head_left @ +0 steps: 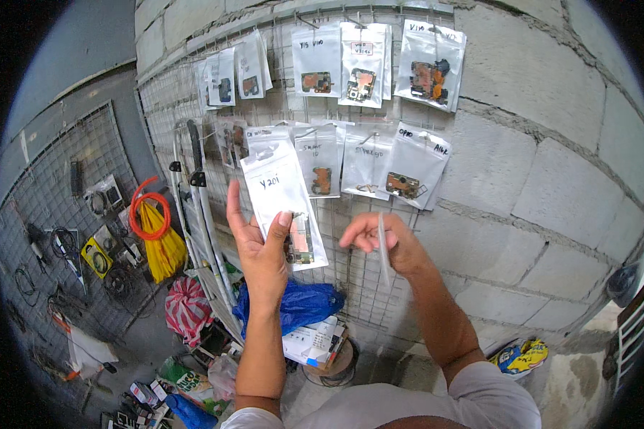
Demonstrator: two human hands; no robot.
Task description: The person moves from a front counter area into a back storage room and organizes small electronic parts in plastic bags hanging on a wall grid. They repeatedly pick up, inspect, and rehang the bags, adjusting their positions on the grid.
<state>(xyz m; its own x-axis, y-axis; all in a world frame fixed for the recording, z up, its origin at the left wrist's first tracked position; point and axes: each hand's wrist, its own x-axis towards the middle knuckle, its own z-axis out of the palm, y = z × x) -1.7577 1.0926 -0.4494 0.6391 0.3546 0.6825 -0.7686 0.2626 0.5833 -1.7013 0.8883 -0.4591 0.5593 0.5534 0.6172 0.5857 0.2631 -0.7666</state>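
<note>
My left hand grips a white zip bag with a clear front. Its thumb presses on the bag's front, beside a phone circuit board showing inside. To the right, my right hand holds a thin pale bag that appears edge-on, so its contents are hidden. The fingers of that hand are curled and point left. Behind both hands, similar bags hang on hooks in two rows, among them a bag with a circuit board just above my right hand.
A wire grid stands against a block wall. At left are a folded ladder, a yellow bag and an orange hose coil. Below lie a blue plastic bag, a cable spool and a striped bag.
</note>
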